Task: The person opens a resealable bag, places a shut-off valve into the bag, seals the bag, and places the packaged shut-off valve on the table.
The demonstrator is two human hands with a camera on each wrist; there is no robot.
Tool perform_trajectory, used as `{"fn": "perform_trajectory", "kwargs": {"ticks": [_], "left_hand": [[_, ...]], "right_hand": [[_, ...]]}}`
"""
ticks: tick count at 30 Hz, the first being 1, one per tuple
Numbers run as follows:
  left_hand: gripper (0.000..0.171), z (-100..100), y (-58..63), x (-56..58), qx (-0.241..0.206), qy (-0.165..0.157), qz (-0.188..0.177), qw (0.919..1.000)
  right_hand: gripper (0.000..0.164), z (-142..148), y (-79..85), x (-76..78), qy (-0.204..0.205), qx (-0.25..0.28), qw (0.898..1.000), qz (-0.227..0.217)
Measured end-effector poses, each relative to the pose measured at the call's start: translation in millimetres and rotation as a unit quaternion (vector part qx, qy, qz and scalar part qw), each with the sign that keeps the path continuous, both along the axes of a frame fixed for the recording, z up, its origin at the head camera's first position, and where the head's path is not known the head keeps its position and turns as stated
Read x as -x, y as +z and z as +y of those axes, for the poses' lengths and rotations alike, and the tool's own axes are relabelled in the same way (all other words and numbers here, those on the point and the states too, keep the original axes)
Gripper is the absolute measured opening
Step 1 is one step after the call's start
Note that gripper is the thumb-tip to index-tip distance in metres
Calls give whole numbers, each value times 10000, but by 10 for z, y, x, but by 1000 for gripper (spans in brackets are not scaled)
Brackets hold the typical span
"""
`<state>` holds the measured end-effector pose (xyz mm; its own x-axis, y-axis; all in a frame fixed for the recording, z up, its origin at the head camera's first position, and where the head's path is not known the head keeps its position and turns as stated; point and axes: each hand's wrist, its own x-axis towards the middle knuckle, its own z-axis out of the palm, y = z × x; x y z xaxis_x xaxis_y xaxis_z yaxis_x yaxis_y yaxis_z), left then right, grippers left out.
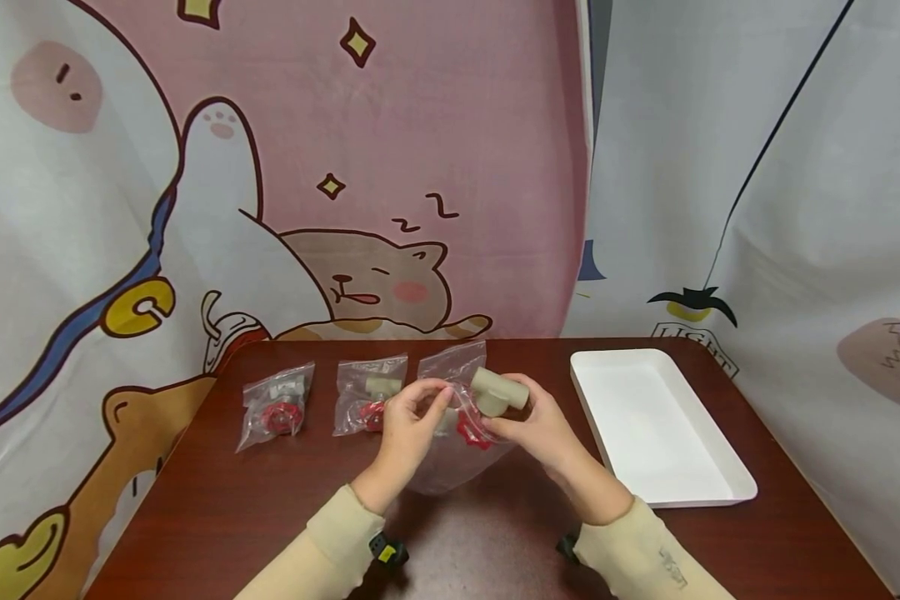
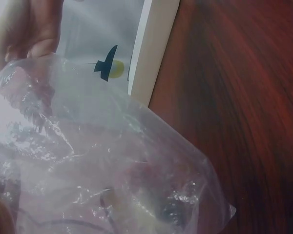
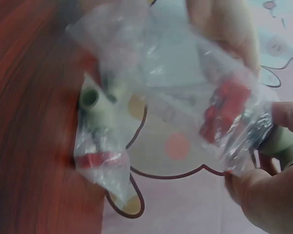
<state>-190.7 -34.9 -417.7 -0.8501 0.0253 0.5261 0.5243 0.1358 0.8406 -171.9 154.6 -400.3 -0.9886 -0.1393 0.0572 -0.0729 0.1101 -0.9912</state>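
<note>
My right hand (image 1: 547, 427) grips the grey-green pipe body of a valve (image 1: 498, 392), which sticks out of a clear zip bag. The valve's red handwheel (image 1: 474, 430) shows through the plastic of that bag (image 1: 442, 468). Between thumb and forefinger, my left hand (image 1: 411, 421) pinches the bag near its mouth. In the right wrist view, the red wheel (image 3: 227, 109) sits inside the plastic, and the right thumb and fingers (image 3: 271, 195) close on the pipe end. The left wrist view is mostly filled by the bag (image 2: 107, 146), which blurs what lies behind it.
Left of my hands, two more bagged valves lie on the dark wood table (image 1: 217, 517): one bag (image 1: 276, 404) at far left, another bag (image 1: 360, 396) near the left hand. A white tray (image 1: 663, 425) stands at the right. Printed cloth hangs behind the table.
</note>
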Motion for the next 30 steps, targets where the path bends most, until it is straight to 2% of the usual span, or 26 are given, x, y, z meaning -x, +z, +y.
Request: {"fn": "perform_trajectory", "kwargs": {"ticks": [3,8,13,24,30], "left_hand": [[7,3,114,-76,1,-71,9,10000],[7,3,149,-99,-24,-43,-41,10000],[8,-3,129,-91,-90,-142,-63,9998],[8,8,128,-89,-187,-227,-62,9995],[9,20,166,-115,-170,-198,-88,9996]], "right_hand": [[54,0,48,-24,14,59,9995,-303],[46,7,47,-27,-121,-130,9993,-334],[45,11,31,-15,-206,-201,9989,-379],[45,-32,22,-21,-537,-781,9955,73],[43,-46,-28,-26,-571,-1326,9875,632]]}}
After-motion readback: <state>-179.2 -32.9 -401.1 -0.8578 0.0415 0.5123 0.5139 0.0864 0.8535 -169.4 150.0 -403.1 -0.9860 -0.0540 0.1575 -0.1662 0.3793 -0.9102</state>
